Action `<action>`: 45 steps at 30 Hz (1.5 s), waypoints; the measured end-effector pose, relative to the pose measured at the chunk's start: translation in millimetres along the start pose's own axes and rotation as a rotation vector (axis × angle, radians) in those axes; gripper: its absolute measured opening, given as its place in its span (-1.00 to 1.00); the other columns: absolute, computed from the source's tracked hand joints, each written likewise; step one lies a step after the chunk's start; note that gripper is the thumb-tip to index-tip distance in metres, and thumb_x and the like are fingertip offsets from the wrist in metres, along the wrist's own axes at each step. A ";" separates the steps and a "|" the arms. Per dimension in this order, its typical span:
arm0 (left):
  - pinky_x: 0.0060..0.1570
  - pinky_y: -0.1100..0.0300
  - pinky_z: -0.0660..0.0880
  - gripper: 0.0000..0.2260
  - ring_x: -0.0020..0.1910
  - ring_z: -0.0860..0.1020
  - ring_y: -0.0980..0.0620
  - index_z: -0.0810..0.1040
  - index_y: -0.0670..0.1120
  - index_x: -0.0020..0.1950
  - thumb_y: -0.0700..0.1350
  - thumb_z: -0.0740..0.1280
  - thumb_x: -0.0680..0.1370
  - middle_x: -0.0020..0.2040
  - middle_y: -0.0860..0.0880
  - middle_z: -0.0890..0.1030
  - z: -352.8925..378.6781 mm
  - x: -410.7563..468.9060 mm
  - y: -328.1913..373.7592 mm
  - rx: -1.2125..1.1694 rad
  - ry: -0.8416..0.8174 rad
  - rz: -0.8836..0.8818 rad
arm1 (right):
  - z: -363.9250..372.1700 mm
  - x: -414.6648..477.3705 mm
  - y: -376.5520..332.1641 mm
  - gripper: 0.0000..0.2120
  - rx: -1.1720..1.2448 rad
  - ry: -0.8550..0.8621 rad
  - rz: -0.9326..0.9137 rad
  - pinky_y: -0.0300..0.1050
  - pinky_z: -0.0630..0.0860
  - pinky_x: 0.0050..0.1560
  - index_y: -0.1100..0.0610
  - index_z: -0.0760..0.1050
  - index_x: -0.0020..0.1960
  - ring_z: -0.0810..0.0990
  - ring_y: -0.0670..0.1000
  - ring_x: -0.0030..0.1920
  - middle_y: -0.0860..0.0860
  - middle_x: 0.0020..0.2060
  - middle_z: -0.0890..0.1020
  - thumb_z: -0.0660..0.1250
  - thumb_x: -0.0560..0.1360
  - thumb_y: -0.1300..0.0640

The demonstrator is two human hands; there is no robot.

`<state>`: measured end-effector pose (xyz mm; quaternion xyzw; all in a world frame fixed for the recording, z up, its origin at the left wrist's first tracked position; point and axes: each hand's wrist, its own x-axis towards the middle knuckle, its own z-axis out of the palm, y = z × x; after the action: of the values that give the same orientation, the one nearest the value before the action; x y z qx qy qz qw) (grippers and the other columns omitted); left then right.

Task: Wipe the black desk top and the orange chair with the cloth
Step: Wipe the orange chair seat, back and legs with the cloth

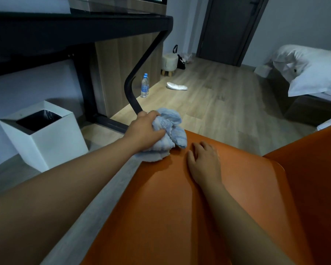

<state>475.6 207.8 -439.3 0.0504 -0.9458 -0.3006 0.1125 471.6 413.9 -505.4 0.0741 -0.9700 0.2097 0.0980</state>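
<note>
While your left hand (145, 131) bunches the pale blue cloth (168, 134) tight in its fingers, you press it down on the far corner of the orange chair (161, 197), right at the seat's edge. Your right hand (203, 159) lies flat and open on the seat just beside the cloth, holding nothing. Up at the top left runs the black desk top (80, 22), its dark leg (139, 67) sweeping down behind your knuckles. A white bin (46, 142) sits below it on the floor, water bottles (145, 86) further off
</note>
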 end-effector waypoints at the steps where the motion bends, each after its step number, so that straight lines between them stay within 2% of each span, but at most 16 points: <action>1: 0.23 -0.01 0.42 -0.47 0.23 0.45 -0.15 0.29 0.06 0.43 0.08 0.34 0.50 0.35 -0.10 0.32 4.6 8.6 1.2 0.007 -0.001 -0.002 | 1.9 -0.2 0.4 -0.47 -0.002 0.005 0.000 0.20 0.26 0.38 0.08 0.49 0.30 0.38 0.20 0.34 0.12 0.30 0.50 0.02 0.48 -0.12; 4: 0.23 -0.03 0.41 -0.44 0.24 0.43 -0.20 0.27 0.07 0.45 0.12 0.33 0.49 0.34 -0.10 0.30 25.5 27.2 2.8 0.064 -0.045 -0.009 | 3.0 0.0 0.4 -0.48 0.000 0.017 -0.004 0.18 0.19 0.43 0.07 0.46 0.34 0.33 0.19 0.40 0.12 0.35 0.46 0.02 0.51 -0.11; 8: 0.25 -0.05 0.40 -0.39 0.28 0.41 -0.20 0.28 0.06 0.45 0.22 0.33 0.46 0.35 -0.12 0.31 50.7 29.5 -1.1 0.098 -0.170 -0.108 | 3.8 -1.0 1.1 -0.56 -0.004 0.013 -0.011 0.10 0.06 0.50 0.06 0.37 0.44 0.22 0.17 0.48 0.12 0.44 0.36 0.14 0.59 -0.02; 12: 0.08 0.04 0.44 -0.53 0.18 0.45 -0.16 0.38 0.01 0.29 0.14 0.36 0.45 0.25 -0.13 0.37 40.7 16.2 -4.4 0.072 -0.187 -0.117 | 1.7 -0.4 -1.3 -0.50 -0.008 0.013 -0.007 0.16 0.15 0.46 0.08 0.46 0.35 0.30 0.20 0.43 0.15 0.38 0.43 0.07 0.51 -0.10; 14: 0.05 0.07 0.42 -0.53 0.17 0.45 -0.14 0.37 0.00 0.30 0.12 0.35 0.46 0.26 -0.12 0.38 31.3 -4.4 -8.1 0.048 -0.193 -0.111 | -1.9 -1.5 -2.9 -0.53 0.010 0.012 -0.006 0.20 0.22 0.41 0.09 0.52 0.26 0.36 0.21 0.38 0.16 0.32 0.49 0.08 0.50 -0.10; 17: 0.05 0.10 0.42 -0.54 0.17 0.45 -0.09 0.35 0.04 0.32 0.14 0.33 0.47 0.29 -0.08 0.37 18.0 -47.4 -15.9 0.011 -0.215 -0.103 | -10.3 -8.7 -4.1 -0.64 0.035 -0.002 -0.012 0.19 0.29 0.37 0.14 0.53 0.23 0.40 0.21 0.34 0.17 0.27 0.52 0.19 0.55 -0.02; 21: 0.05 0.07 0.48 -0.54 0.10 0.47 -0.02 0.33 0.09 0.33 0.14 0.34 0.48 0.29 -0.01 0.35 -0.6 -107.3 -23.1 -0.037 -0.222 -0.089 | -24.8 -33.6 -10.1 -0.69 0.068 -0.018 -0.012 0.01 0.34 0.29 0.21 0.54 0.23 0.44 0.18 0.30 0.18 0.25 0.53 0.23 0.57 0.10; 30: 0.07 0.10 0.47 -0.50 0.13 0.47 -0.02 0.29 0.09 0.38 0.13 0.35 0.49 0.33 0.00 0.30 -35.2 -218.6 -31.8 -0.049 -0.229 -0.093 | -59.8 -133.3 -47.1 -0.62 0.158 0.015 -0.088 -0.03 0.28 0.35 0.22 0.48 0.34 0.43 0.17 0.34 0.17 0.33 0.49 0.29 0.53 0.19; 37: 0.05 0.12 0.48 -0.49 0.10 0.46 0.03 0.30 0.10 0.37 0.11 0.38 0.47 0.26 0.03 0.32 -51.4 -292.7 -50.3 -0.114 -0.200 -0.046 | -66.0 -221.5 -63.5 -0.61 0.218 0.007 -0.099 -0.10 0.30 0.31 0.17 0.46 0.36 0.42 0.10 0.34 0.11 0.35 0.48 0.26 0.54 0.17; 41: -0.08 0.25 0.42 -0.58 0.02 0.45 0.13 0.35 0.14 0.26 0.04 0.41 0.46 0.20 0.06 0.36 -57.8 -324.2 -61.1 -0.146 -0.169 0.003 | -67.7 -261.6 -67.6 -0.53 0.264 -0.015 -0.107 -0.13 0.32 0.29 0.16 0.46 0.36 0.44 0.09 0.31 0.11 0.33 0.49 0.14 0.50 0.04; 43: -0.13 0.30 0.38 -0.65 0.01 0.47 0.17 0.39 0.16 0.19 0.03 0.41 0.46 0.16 0.09 0.42 -64.8 -335.9 -63.8 -0.173 -0.148 0.038 | -69.1 -278.5 -69.0 -0.53 0.320 -0.018 -0.123 -0.11 0.33 0.32 0.12 0.45 0.37 0.44 0.05 0.33 0.07 0.34 0.48 0.16 0.50 0.02; 45: -0.13 0.32 0.40 -0.69 0.00 0.51 0.19 0.44 0.15 0.15 0.10 0.39 0.43 0.09 0.11 0.50 -73.6 -344.0 -59.4 -0.214 -0.141 0.092 | -72.8 -295.7 -71.2 -0.54 0.402 -0.024 -0.145 -0.06 0.37 0.35 0.07 0.42 0.40 0.40 -0.03 0.35 0.02 0.36 0.46 0.20 0.53 -0.01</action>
<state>828.8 174.4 -478.0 -0.0267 -0.9151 -0.3972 0.0642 783.1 410.8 -477.9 0.1641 -0.9020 0.3903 0.0845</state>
